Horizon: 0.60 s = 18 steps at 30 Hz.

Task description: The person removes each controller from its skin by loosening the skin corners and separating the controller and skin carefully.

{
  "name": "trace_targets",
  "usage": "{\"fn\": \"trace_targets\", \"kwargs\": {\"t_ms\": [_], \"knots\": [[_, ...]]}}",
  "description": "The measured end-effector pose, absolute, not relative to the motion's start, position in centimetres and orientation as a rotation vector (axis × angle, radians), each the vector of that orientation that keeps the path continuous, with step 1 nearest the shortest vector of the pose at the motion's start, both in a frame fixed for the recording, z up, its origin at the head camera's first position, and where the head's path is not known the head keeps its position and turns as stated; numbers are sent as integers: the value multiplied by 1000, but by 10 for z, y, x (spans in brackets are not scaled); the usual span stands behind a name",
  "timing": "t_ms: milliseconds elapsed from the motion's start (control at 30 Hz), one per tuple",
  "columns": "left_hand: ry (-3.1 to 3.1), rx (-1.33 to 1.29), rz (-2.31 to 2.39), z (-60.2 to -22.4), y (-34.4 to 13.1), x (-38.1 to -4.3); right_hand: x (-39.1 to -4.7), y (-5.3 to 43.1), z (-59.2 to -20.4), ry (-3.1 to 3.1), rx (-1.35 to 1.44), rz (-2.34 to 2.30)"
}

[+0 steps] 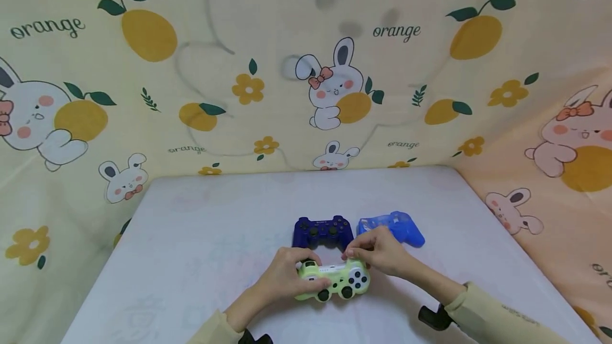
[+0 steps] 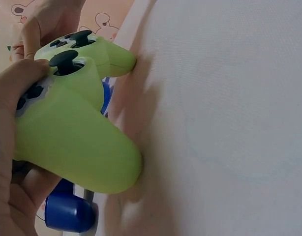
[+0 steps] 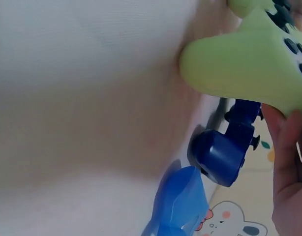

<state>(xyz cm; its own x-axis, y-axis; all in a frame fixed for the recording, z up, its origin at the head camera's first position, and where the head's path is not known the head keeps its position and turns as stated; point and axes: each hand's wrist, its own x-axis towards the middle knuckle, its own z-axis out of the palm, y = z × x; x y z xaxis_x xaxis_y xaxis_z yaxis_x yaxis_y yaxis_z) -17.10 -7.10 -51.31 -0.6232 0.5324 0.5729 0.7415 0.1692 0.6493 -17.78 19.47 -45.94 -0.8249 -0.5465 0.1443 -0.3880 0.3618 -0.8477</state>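
Note:
A game controller (image 1: pixel 341 283) with a white face sits inside a light green cover, its two thumbsticks toward the person. My left hand (image 1: pixel 287 275) grips its left end, thumb across the face and fingers around the far side. At the far right edge, my right hand (image 1: pixel 382 252) pinches the rim by the shoulder. The left wrist view shows the green cover (image 2: pixel 82 137) wrapped over the controller's grips. From the right wrist view, right-hand fingers (image 3: pixel 287 135) touch the cover's far edge; whether they hold the cover alone, I cannot tell.
Just behind lies a dark blue controller (image 1: pixel 301 231) on the white table (image 1: pixel 215 227). Right of it is a translucent blue controller-shaped cover (image 1: pixel 406 231), close to the right hand. A printed cloth (image 1: pixel 287 4) hangs behind the table and along its sides.

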Motion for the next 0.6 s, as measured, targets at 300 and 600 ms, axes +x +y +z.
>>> {"fn": "trace_targets", "kwargs": {"t_ms": [300, 600], "knots": [[-2207, -1206, -1417, -513, -72, -168, -173, 199, -460, 2451, -614, -1502], [-2126, -1254, -1393, -515, -70, -167, -175, 202, -461, 2403, -322, -1591]]}}
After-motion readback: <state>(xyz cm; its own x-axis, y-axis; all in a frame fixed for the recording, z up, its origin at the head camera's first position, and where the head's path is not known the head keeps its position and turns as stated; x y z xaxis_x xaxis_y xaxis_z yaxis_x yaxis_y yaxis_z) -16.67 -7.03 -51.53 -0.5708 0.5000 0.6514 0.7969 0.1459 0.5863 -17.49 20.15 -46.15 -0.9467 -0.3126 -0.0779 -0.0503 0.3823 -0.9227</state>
